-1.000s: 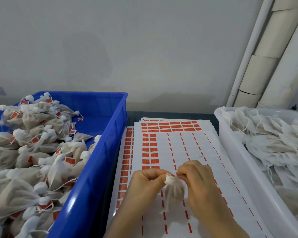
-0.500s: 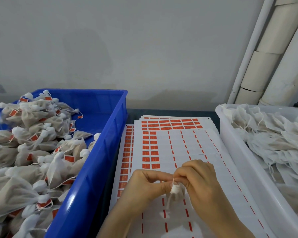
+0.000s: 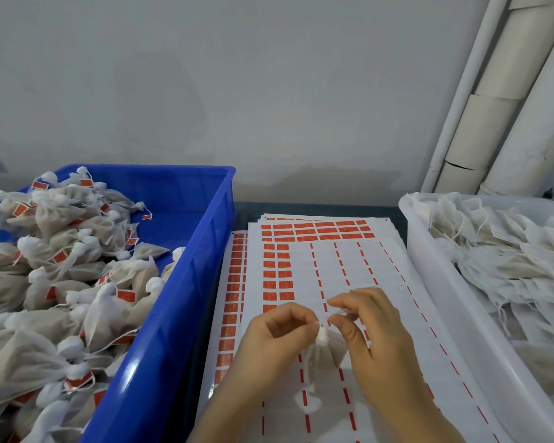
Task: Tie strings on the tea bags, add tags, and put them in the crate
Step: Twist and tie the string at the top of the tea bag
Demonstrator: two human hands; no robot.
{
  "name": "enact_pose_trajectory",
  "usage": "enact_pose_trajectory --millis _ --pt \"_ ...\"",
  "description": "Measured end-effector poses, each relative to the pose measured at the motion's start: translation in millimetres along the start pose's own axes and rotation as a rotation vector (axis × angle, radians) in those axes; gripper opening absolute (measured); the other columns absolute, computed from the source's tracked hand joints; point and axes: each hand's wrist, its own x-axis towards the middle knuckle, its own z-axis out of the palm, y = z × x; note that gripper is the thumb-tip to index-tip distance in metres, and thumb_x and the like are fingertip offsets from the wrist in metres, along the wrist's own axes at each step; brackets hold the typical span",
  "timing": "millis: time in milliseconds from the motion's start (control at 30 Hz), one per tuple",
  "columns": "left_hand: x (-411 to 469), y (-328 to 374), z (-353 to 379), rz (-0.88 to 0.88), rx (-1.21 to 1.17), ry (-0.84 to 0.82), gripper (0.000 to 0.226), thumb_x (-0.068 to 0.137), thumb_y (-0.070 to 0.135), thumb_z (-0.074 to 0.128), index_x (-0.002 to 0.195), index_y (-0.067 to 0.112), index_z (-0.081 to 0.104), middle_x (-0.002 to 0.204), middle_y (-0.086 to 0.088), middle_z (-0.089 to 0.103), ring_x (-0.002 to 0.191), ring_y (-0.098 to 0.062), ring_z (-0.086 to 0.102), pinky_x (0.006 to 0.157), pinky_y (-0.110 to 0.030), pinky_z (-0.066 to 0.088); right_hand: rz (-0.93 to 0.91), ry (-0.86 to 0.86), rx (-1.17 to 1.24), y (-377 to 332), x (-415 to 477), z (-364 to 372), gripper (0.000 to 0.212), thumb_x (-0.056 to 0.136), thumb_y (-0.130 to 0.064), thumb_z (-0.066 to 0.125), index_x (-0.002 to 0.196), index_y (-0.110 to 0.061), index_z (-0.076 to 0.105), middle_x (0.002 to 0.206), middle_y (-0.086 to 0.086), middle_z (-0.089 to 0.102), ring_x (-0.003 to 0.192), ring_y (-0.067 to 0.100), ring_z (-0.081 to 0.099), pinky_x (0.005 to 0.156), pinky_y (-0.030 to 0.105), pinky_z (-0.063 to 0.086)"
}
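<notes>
Tea bag (image 3: 330, 350) hangs pinched between left hand (image 3: 275, 335) and right hand (image 3: 376, 334).

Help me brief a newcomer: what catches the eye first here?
The blue crate on the left, heaped with tied tea bags bearing orange tags. At centre, the left hand and right hand pinch one tea bag over orange tag sheets; a white tub of untied bags sits on the right.

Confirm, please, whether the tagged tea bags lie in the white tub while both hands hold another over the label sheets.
No: the head view shows tagged tea bags in the blue crate; left hand and right hand do hold another bag over the label sheets.
</notes>
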Motion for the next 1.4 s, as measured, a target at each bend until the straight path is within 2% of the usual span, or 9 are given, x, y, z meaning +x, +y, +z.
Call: enact_pose_trajectory --millis 100,300,500,633,800,967,1133,1267,1400 --pt "1 -2 -1 0.037 -0.020 0.037 0.032 0.086 0.009 0.061 0.066 0.032 0.070 0.076 0.007 0.068 0.079 -0.007 0.065 0.067 -0.012 0.049 0.216 -0.080 0.243 -9 -2 -2 0.007 0.084 -0.036 0.052 0.090 -0.040 0.052 0.097 -0.022 0.056 0.094 -0.004 0.055 0.072 0.001 0.043" --pt "0 -1 5 0.099 -0.083 0.091 0.024 0.090 0.017 0.058 0.074 0.033 0.066 0.078 0.004 0.068 0.079 -0.014 0.067 0.064 -0.016 0.052 0.402 -0.243 0.352 -18 -8 8 0.027 0.067 -0.056 0.052 0.092 -0.044 0.054 0.098 -0.045 0.051 0.096 -0.020 0.049 0.068 -0.004 0.040" --pt "-3 2 8 0.180 -0.108 0.064 0.008 0.078 0.038 0.058 0.078 0.035 0.065 0.080 0.002 0.068 0.077 -0.018 0.067 0.065 -0.021 0.055 0.557 -0.216 0.571 -15 -1 -3 0.029 0.069 -0.049 0.052 0.089 -0.033 0.064 0.083 -0.024 0.068 0.079 0.000 0.066 0.059 0.010 0.050" --pt "-3 -5 10 0.200 -0.003 0.048 0.010 0.088 0.023 0.062 0.083 0.031 0.066 0.079 -0.005 0.067 0.077 -0.026 0.064 0.070 -0.035 0.057 0.661 -0.311 0.464 -13 1 -5 0.035 0.061 -0.056 0.054 0.081 -0.031 0.066 0.074 -0.016 0.069 0.074 0.007 0.067 0.066 0.016 0.055" --pt "-3 -7 13 0.185 0.048 0.041 0.012 0.087 0.022 0.063 0.080 0.031 0.067 0.074 0.001 0.066 0.072 -0.017 0.062 0.063 -0.016 0.051 0.847 -0.526 0.646 -3 10 -18 0.042 0.058 -0.045 0.063 0.086 -0.014 0.072 0.083 0.000 0.073 0.083 0.017 0.069 0.081 0.034 0.057" --pt "-7 -2 16 0.167 0.035 0.031 0.018 0.085 0.024 0.065 0.076 0.040 0.068 0.070 0.002 0.064 0.064 -0.011 0.059 0.060 -0.013 0.046 0.932 -0.616 0.765 5 10 -25 0.038 0.063 -0.034 0.068 0.089 -0.007 0.073 0.096 0.010 0.072 0.096 0.025 0.066 0.093 0.043 0.050" --pt "-7 0 16 0.166 -0.021 0.015 0.007 0.080 0.037 0.062 0.079 0.040 0.068 0.074 -0.010 0.064 0.069 -0.028 0.059 0.064 -0.021 0.049 0.893 -0.638 0.726 6 11 -29 0.037 0.054 -0.046 0.072 0.076 -0.017 0.075 0.091 0.008 0.072 0.095 0.024 0.066 0.095 0.041 0.049" --pt "-4 -5 14 0.162 -0.075 -0.024 0.016 0.075 0.045 0.060 0.081 0.032 0.068 0.081 -0.025 0.062 0.077 -0.044 0.057 0.071 -0.033 0.050 0.815 -0.617 0.635 0 11 -28 0.047 0.050 -0.057 0.067 0.081 -0.023 0.075 0.089 0.002 0.073 0.096 0.020 0.065 0.096 0.039 0.048" --pt "-1 -10 12 0.069 -0.012 -0.041 0.011 0.086 0.031 0.060 0.077 0.028 0.066 0.084 0.005 0.070 0.086 -0.012 0.065 0.070 -0.011 0.051 0.822 -0.639 0.585 10 10 -29 0.029 0.075 -0.043 0.064 0.086 -0.018 0.074 0.089 -0.001 0.072 0.094 0.015 0.065 0.096 0.036 0.047"
